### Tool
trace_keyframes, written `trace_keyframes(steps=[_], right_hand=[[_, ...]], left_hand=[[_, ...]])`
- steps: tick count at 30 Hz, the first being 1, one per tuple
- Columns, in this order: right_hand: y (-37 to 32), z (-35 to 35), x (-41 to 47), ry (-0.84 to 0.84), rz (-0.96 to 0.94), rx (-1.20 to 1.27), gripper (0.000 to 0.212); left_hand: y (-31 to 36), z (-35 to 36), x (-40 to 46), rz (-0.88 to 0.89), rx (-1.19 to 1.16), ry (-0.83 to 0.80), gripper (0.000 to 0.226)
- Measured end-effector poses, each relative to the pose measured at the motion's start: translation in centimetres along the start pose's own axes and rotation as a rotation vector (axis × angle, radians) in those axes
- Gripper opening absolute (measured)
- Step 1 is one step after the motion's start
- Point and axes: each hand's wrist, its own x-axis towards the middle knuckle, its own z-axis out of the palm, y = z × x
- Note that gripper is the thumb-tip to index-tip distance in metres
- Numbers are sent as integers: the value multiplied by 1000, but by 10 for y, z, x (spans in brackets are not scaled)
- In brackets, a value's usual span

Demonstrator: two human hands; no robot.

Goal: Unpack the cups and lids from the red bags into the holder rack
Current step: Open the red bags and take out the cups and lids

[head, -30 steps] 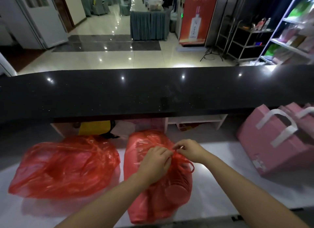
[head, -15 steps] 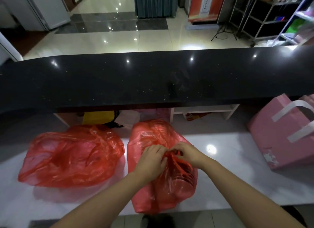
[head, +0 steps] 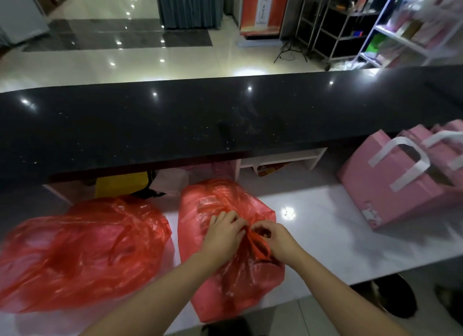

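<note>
A long black counter ledge (head: 225, 120) runs across the view above a white worktop (head: 325, 235). On the worktop's left lies a wide, crumpled red bag (head: 82, 250), its plastic translucent. Just beside it, at the middle, a second red bag (head: 220, 280) lies lengthwise with its near end over the worktop's front edge. To the right, well apart, stand pink paper bags (head: 385, 180) with white handles. Both hands meet over the middle bag's tied handles (head: 258, 246). The left hand (head: 223, 235) has its fingers curled, pinching the red plastic at the knot. The right hand (head: 275, 238) pinches the same knot from the other side, fingers bent.
</note>
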Motion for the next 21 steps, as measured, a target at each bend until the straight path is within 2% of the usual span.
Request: trace_keyframes(steps=[4,9,12,14,17,19,21], right_hand=[[2,1,-4,7,-5,39,13],[1,-9,-4,-98,-17,-12,29],[4,-19,1,-163,-32,-22,29],[9,-29,4,-178,-48,-17,29],[12,-49,6,-188,-58,-2,27],[15,-63,8,-181,-58,-26,18],[19,-76,9,-186,-45,-60,9]], left_hand=[[-7,5,2,50,-36,45,25],[-9,3,6,96,-38,45,26],[-7,-3,8,98,-73,60,21],[-2,-9,11,45,-167,118,16],[4,-22,18,-72,-461,226,9],[8,-30,23,-103,-578,263,5],[11,-37,25,-177,-630,298,16]])
